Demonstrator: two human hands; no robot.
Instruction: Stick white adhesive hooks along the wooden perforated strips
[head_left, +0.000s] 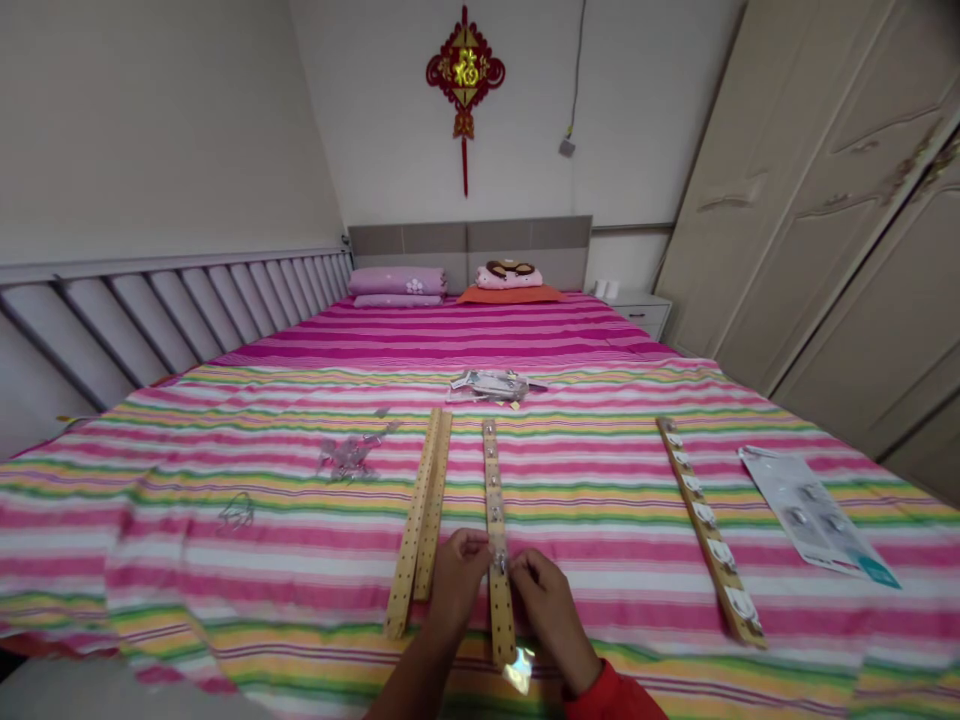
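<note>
A narrow wooden strip [501, 625] with rows of holes lies lengthwise on the striped bed cover, several small clear hooks along its upper part. My left hand [458, 580] is at its left edge, fingers closed beside a clear hook [499, 560]. On the strip's other side my right hand [547, 605] has its fingers curled together near the same hook. Whatever either hand pinches is too small to make out. A shiny clear scrap [519, 670] touches the strip's near end. Two more perforated strips [409, 540] lie left of my left hand.
At the right are a strip with white hooks [705, 515] and a flat hook package [814, 515]. Clear pieces [351, 456] and a thin clear item [237, 511] lie left. A plastic bag [491, 386] sits farther back, before folded bedding [397, 282].
</note>
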